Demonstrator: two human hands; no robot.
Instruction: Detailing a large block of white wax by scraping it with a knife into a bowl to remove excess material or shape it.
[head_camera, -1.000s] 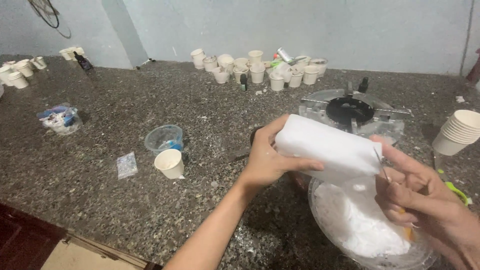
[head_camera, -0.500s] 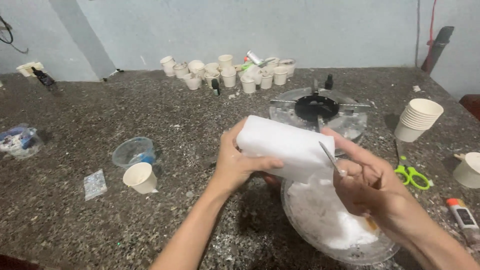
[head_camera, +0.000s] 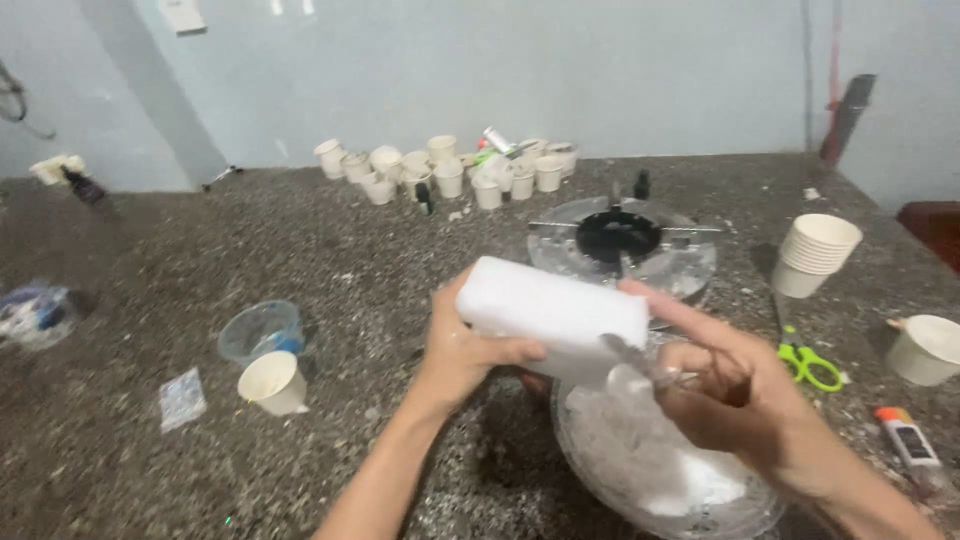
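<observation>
The left hand has a closed grip on one end of a white rectangular foam block, thumb on the near face and fingers wrapped behind; the right hand has a closed grip on a thin metal blade whose tip touches the block's lower edge. Under both grips stretches a dark speckled stone tabletop, backed by a pale blue wall. Directly below the grips sits a clear round plastic bowl holding white crumbly shavings. Beyond the block lies a clear round lid with a black centre. Left of the left grip are a small paper cup and a clear plastic cup; right of the right grip are a stack of paper cups and green-handled scissors. The block is held in the air above the bowl, smooth, clean and tilted slightly.
</observation>
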